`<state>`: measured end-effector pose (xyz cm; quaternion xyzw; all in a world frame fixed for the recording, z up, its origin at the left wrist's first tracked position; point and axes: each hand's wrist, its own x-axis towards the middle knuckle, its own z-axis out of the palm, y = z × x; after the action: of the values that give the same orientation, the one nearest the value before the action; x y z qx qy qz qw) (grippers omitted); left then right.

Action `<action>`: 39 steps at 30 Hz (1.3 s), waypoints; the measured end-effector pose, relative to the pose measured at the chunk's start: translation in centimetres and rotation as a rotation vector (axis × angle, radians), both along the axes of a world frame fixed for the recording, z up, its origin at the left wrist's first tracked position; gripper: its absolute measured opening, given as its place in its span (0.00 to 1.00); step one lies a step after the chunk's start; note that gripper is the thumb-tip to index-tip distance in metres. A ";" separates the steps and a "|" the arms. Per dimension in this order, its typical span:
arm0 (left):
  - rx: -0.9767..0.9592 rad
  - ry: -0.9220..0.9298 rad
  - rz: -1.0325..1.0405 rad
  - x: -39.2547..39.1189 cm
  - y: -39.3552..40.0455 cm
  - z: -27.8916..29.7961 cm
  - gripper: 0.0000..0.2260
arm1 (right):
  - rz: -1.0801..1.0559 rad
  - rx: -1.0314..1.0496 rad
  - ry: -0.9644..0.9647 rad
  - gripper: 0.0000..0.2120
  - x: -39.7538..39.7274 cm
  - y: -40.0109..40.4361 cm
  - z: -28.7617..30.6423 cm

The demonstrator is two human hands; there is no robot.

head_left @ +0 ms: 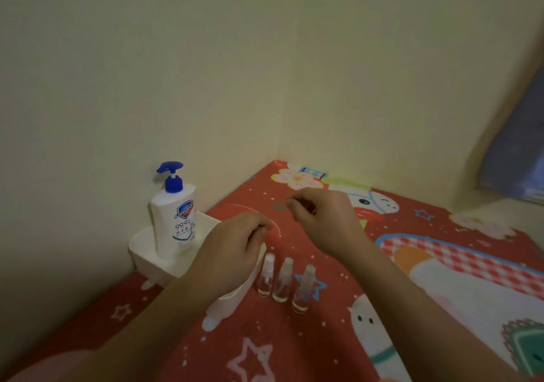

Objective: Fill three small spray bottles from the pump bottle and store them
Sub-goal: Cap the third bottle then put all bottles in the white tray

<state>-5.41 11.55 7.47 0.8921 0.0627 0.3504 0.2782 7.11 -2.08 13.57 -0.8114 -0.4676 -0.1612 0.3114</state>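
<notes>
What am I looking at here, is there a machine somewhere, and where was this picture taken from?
No machine: a person wears a camera on the head, looking down at their own hands. The left hand and right hand hover with curled fingers; neither visibly holds anything. Below them, three small spray bottles stand in a row on a red cartoon mat, caps on, looking nearly empty. At the left, a white pump bottle with a blue pump stands in a white tray against the wall.
</notes>
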 end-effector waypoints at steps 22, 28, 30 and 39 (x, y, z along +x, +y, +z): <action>0.099 0.220 -0.108 3.2 -1.3 -3.8 0.11 | -0.085 -0.232 0.103 0.11 -2.4 -6.4 -6.8; 0.083 0.218 -0.129 3.2 -1.3 -3.8 0.05 | -0.083 -0.252 0.144 0.06 -2.3 -6.2 -7.6; 0.076 0.215 -0.133 3.2 -1.4 -3.8 0.06 | -0.080 -0.250 0.142 0.08 -2.3 -6.2 -7.8; 0.068 0.206 -0.112 3.2 -2.0 -3.5 0.05 | -0.105 -0.226 0.141 0.13 -1.9 -6.3 -8.1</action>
<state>-2.17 9.50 3.93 0.9345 0.0291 0.2426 0.2589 5.25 -8.38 5.46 -0.8740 -0.4167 -0.0663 0.2412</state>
